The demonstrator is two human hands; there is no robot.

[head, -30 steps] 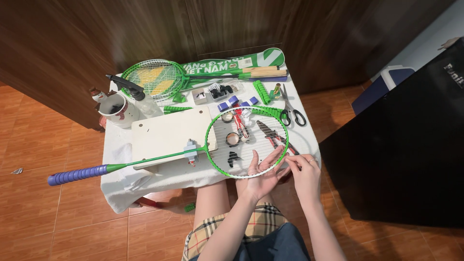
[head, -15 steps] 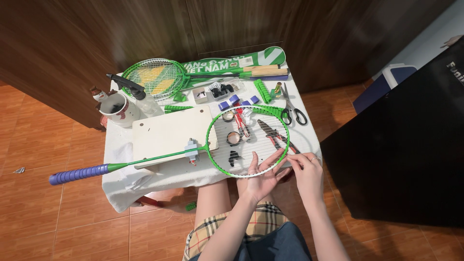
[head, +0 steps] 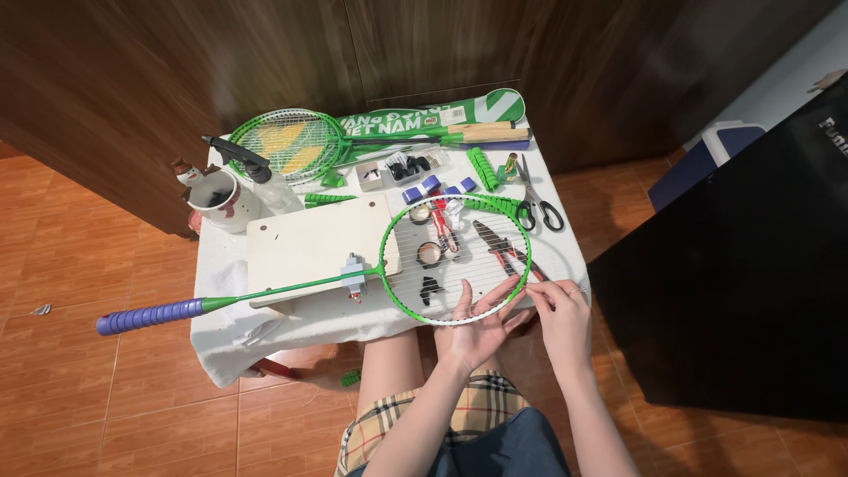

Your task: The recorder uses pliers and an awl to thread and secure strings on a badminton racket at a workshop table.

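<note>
lap: the person sits at the near edge of the table, a plaid cloth [head: 477, 415] over the thighs and both forearms reaching forward.
left hand: the left hand [head: 477, 322] lies palm up under the near rim of the racket head, fingers spread and half open, fingertips pressed against the strings from below; it props the frame, not clenched.
right hand: the right hand [head: 561, 309] sits just right of the left one at the rim's near right edge, fingers pinched together on what looks like a thin string or tool; too small to tell which.
racket: the green racket [head: 402, 287] lies across the white-covered table [head: 221, 327], head toward the person's right, purple grip [head: 150, 315] sticking out past the table's left edge, shaft clamped by a small grey block on a pale wooden board [head: 309, 243].
under the strings: pliers [head: 499, 247], small rings and dark clips show through the string bed.
farther back: scissors [head: 534, 203], green grip rolls, a white mug [head: 216, 199] and a spray bottle [head: 256, 172].
far edge: a second green racket [head: 287, 146] and its green cover [head: 433, 119] lie against the dark wooden wall.
change: compared with half a second ago, both hands keep the same places at the rim; the right hand's fingers look slightly closer to the frame, and the racket has not shifted.
</note>
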